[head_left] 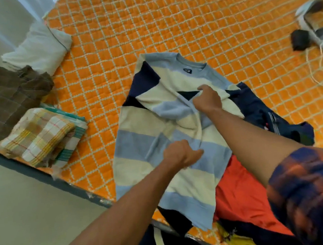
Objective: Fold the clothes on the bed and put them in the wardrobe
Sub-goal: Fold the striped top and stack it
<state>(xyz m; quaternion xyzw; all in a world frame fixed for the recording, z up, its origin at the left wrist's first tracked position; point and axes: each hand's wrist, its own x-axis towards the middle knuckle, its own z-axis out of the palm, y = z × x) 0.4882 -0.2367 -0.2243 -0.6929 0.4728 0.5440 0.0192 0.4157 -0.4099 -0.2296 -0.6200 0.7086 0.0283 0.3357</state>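
Your left hand (179, 155) and right hand (208, 100) both pinched the striped sweater (139, 142) near the bed's (170, 27) front edge.

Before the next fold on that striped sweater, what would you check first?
1. Grip: left hand and right hand both pinch the striped sweater: ok.
2. Sweater flat: the fabric is bunched between the hands: not ok.
3. Free of other clothes: it lies over the orange garment and the navy garment: not ok.
4. Room to fold: bare quilt beside it: ok.
5. Wardrobe open: not in view: cannot tell.
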